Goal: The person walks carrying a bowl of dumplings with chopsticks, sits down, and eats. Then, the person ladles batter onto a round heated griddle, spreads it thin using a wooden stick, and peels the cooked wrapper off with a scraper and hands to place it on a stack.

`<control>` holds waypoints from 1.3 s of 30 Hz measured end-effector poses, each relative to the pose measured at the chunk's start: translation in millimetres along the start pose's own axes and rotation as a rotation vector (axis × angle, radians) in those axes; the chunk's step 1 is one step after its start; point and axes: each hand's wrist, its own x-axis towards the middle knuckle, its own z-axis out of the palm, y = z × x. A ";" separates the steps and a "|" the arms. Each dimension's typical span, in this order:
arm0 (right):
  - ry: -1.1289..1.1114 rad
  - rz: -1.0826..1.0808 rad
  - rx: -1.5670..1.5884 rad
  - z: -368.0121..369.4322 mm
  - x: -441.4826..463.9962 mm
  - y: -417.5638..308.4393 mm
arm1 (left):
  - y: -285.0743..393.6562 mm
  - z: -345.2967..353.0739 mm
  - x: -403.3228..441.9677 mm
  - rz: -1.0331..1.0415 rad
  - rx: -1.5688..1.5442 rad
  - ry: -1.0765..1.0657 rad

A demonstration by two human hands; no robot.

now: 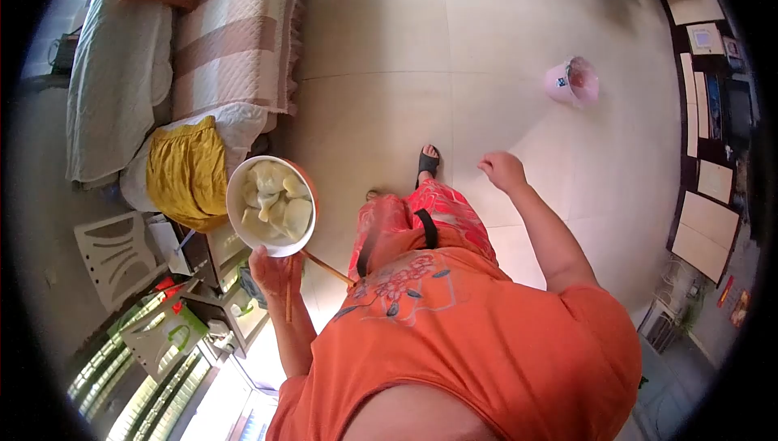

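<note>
At left, the left hand (274, 272) clasps a round orange-and-white bowl (232, 208) of pale dumplings (277, 200) and brown wooden chopsticks (328, 269); the right hand (502, 170) curls shut.

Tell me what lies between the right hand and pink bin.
In the head view, only bare floor shows between the right hand and pink bin.

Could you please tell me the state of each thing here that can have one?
Bowl: held, uncovered, well filled with dumplings.
Chopsticks: held, spread apart.
Left hand: closed on bowl and chopsticks.
Right hand: raised, loosely curled, nothing visible in it.
Pink bin: upright, uncovered.
Yellow cloth: draped, creased.
Checked cover: spread out.
</note>
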 end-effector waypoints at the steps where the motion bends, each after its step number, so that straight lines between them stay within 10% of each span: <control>1: -0.120 0.075 -0.002 1.9 -5.6 0.7 | 1.2 0.7 -2.6 -0.003 0.013 0.044; 8: -0.461 0.134 -0.049 36.9 -31.7 30.5 | 5.3 10.4 -7.6 0.046 0.033 0.173; 39: -0.157 0.433 0.467 -66.3 -49.1 263.8 | -88.7 231.0 82.9 -0.006 0.073 0.031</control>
